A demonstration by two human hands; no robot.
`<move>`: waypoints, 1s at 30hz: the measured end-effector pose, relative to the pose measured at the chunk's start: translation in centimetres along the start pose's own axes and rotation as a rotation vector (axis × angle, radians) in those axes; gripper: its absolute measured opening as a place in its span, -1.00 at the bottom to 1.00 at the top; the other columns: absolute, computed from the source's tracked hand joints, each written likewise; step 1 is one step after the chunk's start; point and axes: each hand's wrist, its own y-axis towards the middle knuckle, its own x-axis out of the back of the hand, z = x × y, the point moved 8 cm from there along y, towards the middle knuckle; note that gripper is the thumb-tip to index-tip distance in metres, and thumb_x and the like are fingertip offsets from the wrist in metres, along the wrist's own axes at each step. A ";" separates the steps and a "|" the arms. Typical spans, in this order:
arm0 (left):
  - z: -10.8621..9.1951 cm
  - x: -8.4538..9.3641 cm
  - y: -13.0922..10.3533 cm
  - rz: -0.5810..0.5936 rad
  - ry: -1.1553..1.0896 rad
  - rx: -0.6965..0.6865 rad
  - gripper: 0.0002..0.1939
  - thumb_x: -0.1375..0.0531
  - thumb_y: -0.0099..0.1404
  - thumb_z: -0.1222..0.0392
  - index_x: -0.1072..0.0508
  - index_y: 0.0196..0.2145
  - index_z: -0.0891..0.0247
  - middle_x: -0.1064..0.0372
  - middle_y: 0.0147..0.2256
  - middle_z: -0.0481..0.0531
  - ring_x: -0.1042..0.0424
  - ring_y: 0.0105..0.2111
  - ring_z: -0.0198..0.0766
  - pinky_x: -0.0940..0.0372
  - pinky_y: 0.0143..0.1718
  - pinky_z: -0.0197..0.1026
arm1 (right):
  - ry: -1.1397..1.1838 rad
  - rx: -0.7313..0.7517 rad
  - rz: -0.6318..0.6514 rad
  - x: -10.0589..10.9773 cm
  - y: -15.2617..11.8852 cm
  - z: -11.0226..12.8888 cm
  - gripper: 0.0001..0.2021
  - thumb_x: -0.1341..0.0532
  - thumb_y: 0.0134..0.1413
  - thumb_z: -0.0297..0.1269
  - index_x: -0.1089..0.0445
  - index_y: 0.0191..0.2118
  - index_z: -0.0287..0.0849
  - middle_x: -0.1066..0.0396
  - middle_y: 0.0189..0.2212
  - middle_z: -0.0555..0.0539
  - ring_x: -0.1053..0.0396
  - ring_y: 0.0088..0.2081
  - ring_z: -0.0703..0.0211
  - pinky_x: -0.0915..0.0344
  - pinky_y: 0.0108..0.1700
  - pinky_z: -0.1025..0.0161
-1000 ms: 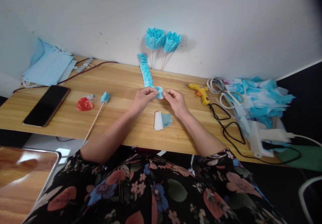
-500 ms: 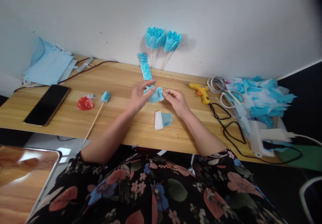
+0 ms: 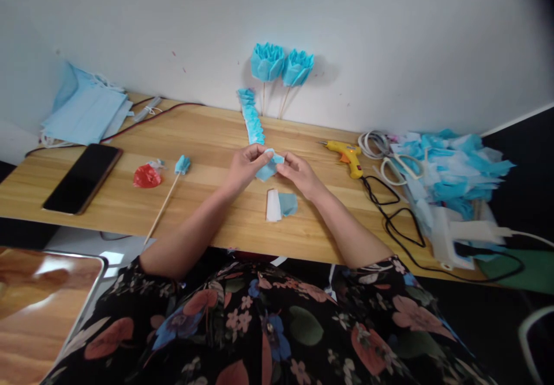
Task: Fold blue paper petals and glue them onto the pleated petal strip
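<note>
A small light-blue fabric piece (image 3: 267, 169) is held between my two hands over the middle of the table. My left hand (image 3: 247, 164) pinches its upper left edge, and my right hand (image 3: 298, 174) grips its right edge. Behind my left hand lies a crinkled strip of blue petals (image 3: 251, 118). Nearer to me, a small stack of white and blue pieces (image 3: 281, 205) rests on the wood. To the left, a stick with a blue bud (image 3: 182, 165) lies with its lower end past the table's front edge.
Two blue flowers on sticks (image 3: 267, 63) lean on the wall. At right are a yellow glue gun (image 3: 345, 155), scissors (image 3: 400, 168), cables, a power strip (image 3: 445, 238) and blue scraps (image 3: 454, 165). At left are masks (image 3: 86, 111), a phone (image 3: 82, 178) and red plastic (image 3: 147, 176).
My left hand's fingers have closed from a spread pose onto the blue piece. The piece has turned and now looks folded or curled at its top edge.
</note>
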 end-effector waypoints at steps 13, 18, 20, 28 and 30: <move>1.3 0.2 0.4 -0.014 -0.158 0.084 -0.70 -0.36 0.11 -0.02 -0.40 -0.46 0.22 -0.27 -0.54 -0.13 -0.21 -0.55 -0.41 -0.14 -0.48 -0.28 | -0.042 0.048 -0.159 1.6 0.2 -0.6 -0.63 -0.42 -0.06 0.10 -0.45 -0.39 -0.11 -0.35 -0.50 0.08 -0.23 -0.43 0.27 -0.23 -0.31 0.27; 1.6 0.7 0.5 -0.071 -0.154 0.099 -0.75 -0.36 0.14 0.04 -0.42 -0.47 0.22 -0.27 -0.56 -0.12 -0.21 -0.57 -0.40 -0.13 -0.49 -0.27 | -0.025 0.050 -0.152 1.6 0.2 -0.3 -0.63 -0.43 -0.08 0.10 -0.43 -0.42 -0.11 -0.37 -0.49 0.07 -0.26 -0.42 0.25 -0.27 -0.28 0.25; 1.7 0.8 0.6 -0.089 -0.167 0.097 -0.76 -0.36 0.14 0.06 -0.42 -0.48 0.23 -0.27 -0.56 -0.11 -0.21 -0.57 -0.40 -0.15 -0.49 -0.27 | -0.008 0.055 -0.147 1.6 0.2 -0.1 -0.63 -0.42 -0.07 0.11 -0.46 -0.40 -0.10 -0.41 -0.45 0.05 -0.29 -0.39 0.23 -0.30 -0.23 0.23; 0.1 2.1 0.4 -0.196 -0.036 -0.020 -0.82 -0.22 0.32 0.08 -0.44 -0.40 0.20 -0.31 -0.52 -0.10 -0.27 -0.54 -0.38 -0.21 -0.43 -0.26 | -0.084 0.088 -0.181 2.1 0.2 -0.2 -0.65 -0.34 0.07 0.10 -0.47 -0.41 -0.12 -0.35 -0.49 0.06 -0.26 -0.41 0.24 -0.23 -0.27 0.25; -1.9 2.4 -0.3 -0.258 0.108 -0.168 -0.81 -0.23 0.33 0.10 -0.43 -0.42 0.21 -0.30 -0.52 -0.09 -0.25 -0.52 -0.37 -0.19 -0.41 -0.25 | -0.118 0.096 -0.196 2.3 0.2 -0.2 -0.65 -0.33 0.10 0.09 -0.45 -0.43 -0.12 -0.33 -0.51 0.06 -0.24 -0.43 0.25 -0.20 -0.29 0.26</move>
